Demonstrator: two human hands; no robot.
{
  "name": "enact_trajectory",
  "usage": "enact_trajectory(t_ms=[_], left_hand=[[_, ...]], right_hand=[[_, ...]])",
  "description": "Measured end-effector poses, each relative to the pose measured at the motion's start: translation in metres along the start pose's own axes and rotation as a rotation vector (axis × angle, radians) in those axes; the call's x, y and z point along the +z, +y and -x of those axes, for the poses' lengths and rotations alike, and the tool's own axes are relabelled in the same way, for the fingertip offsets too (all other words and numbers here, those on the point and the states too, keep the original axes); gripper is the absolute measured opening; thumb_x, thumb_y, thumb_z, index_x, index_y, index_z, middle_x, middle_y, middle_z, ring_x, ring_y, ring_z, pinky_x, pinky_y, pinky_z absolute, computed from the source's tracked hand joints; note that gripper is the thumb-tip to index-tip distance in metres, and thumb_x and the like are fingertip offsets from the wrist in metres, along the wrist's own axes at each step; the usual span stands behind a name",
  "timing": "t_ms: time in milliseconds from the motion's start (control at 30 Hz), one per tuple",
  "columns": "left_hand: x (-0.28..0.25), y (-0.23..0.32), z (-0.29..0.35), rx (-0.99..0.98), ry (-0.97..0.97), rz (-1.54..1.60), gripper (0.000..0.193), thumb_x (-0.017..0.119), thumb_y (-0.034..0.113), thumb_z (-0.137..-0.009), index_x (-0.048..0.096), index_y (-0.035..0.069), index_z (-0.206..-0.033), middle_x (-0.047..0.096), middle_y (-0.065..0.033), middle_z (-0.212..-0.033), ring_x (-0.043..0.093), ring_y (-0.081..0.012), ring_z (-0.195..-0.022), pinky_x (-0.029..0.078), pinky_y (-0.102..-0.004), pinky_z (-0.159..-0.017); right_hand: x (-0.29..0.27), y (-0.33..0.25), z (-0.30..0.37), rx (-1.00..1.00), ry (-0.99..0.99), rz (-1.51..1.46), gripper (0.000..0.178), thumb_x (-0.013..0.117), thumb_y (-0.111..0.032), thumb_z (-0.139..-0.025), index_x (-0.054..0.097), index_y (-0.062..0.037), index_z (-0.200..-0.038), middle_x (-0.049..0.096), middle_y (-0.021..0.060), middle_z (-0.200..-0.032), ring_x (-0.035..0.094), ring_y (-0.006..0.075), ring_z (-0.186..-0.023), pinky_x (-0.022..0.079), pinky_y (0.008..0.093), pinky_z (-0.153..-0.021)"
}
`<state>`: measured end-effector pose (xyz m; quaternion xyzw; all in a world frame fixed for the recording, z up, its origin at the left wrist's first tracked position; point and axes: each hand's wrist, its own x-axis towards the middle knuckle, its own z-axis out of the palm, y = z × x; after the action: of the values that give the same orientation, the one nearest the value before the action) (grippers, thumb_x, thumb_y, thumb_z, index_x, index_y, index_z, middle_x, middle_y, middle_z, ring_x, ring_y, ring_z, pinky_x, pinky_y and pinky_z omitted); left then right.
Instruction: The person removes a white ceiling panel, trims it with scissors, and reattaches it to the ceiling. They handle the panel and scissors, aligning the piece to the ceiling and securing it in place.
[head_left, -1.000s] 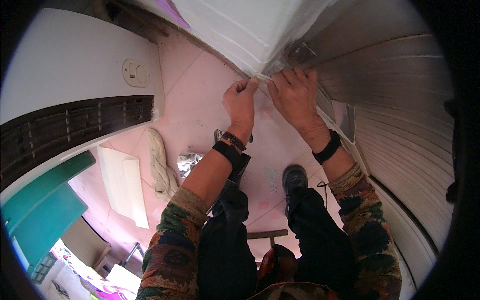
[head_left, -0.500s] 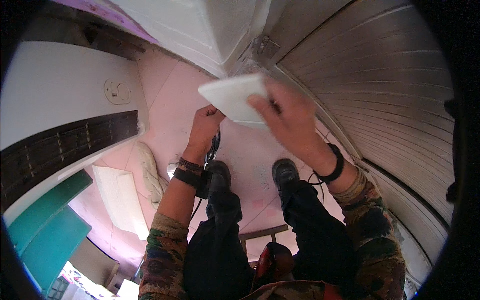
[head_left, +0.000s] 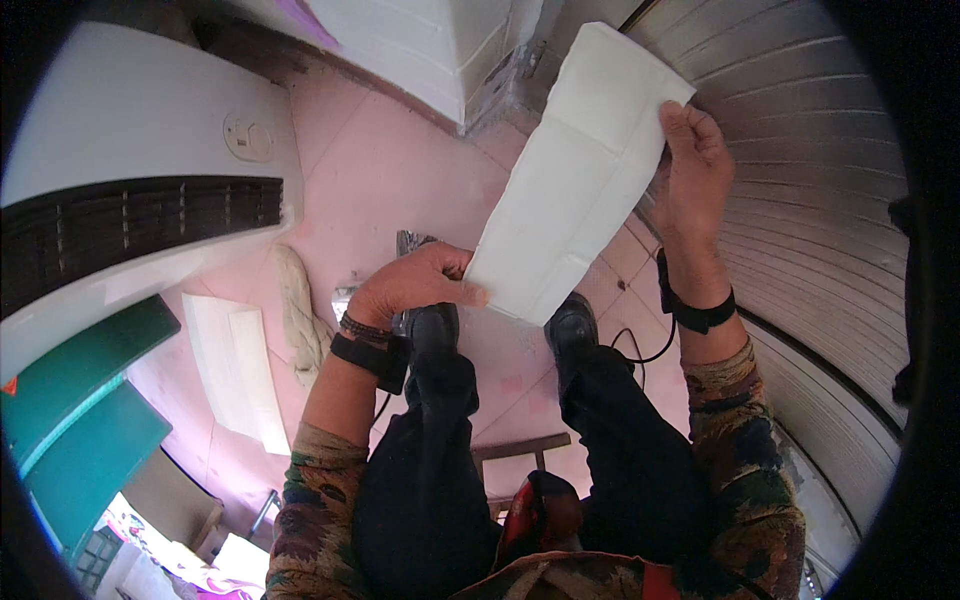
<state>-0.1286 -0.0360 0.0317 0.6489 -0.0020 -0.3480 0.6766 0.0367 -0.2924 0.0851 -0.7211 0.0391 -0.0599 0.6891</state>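
A long, creased off-white sheet of paper (head_left: 570, 180) is stretched out between my hands, slanting from lower left to upper right above the pink floor. My left hand (head_left: 410, 285) pinches its lower left corner, thumb on top. At the other end, my right hand (head_left: 698, 175) grips the upper right edge between thumb and fingers. Fold lines run along and across the sheet. Its underside is hidden from me.
A white wall corner (head_left: 430, 60) juts in ahead, and a ribbed panel (head_left: 810, 200) lines the right. At left stand a white appliance (head_left: 150, 100) with a dark grille and a teal piece of furniture (head_left: 95, 430). Another pale sheet (head_left: 235, 370) and a crumpled cloth (head_left: 298, 310) lie on the floor.
The sheet was folded into a small pad in my right hand; now it is opened out lengthwise. My right hand moved up and right, and my left hand has taken the lower end.
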Motion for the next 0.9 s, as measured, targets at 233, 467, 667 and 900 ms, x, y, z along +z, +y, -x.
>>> enact_trajectory(t_ms=[233,467,667,900], left_hand=[[-0.006,0.0,0.022,-0.178,0.199,0.185,0.025,0.076,0.019,-0.081,0.073,0.0,-0.096,0.065,0.0036,-0.077,0.056,-0.0073,-0.069,0.046,-0.0243,-0.066],[-0.001,0.019,0.014,-0.124,0.274,0.156,0.028,0.08,0.024,-0.078,0.071,0.0,-0.09,0.062,0.0039,-0.073,0.053,-0.0048,-0.062,0.04,-0.0197,-0.057],[0.002,0.013,0.007,-0.092,0.29,0.207,0.03,0.08,0.024,-0.078,0.071,-0.001,-0.091,0.063,0.0023,-0.073,0.053,-0.0059,-0.061,0.04,-0.0214,-0.055],[0.001,0.017,0.006,-0.127,0.33,0.313,0.026,0.079,0.019,-0.077,0.07,-0.001,-0.09,0.065,-0.0013,-0.075,0.057,-0.0097,-0.064,0.045,-0.0251,-0.059]], right_hand=[[-0.011,0.023,0.013,0.071,-0.085,0.056,0.027,0.058,-0.026,-0.101,0.063,0.0003,-0.101,0.063,0.0015,-0.079,0.058,0.008,-0.069,0.048,0.0231,-0.057],[-0.039,0.027,0.08,-0.265,-0.433,0.607,0.017,0.058,-0.015,-0.098,0.062,0.0013,-0.101,0.068,0.009,-0.086,0.064,0.0127,-0.073,0.051,0.0277,-0.059],[-0.039,0.007,0.096,-0.74,-0.63,0.697,0.013,0.064,-0.006,-0.09,0.063,-0.0008,-0.102,0.069,0.0093,-0.089,0.064,0.0184,-0.076,0.05,0.0304,-0.065],[-0.042,0.018,0.106,0.181,-0.742,0.268,0.023,0.056,-0.021,-0.098,0.063,-0.0009,-0.105,0.069,0.0082,-0.09,0.063,0.0147,-0.08,0.049,0.0277,-0.069]])
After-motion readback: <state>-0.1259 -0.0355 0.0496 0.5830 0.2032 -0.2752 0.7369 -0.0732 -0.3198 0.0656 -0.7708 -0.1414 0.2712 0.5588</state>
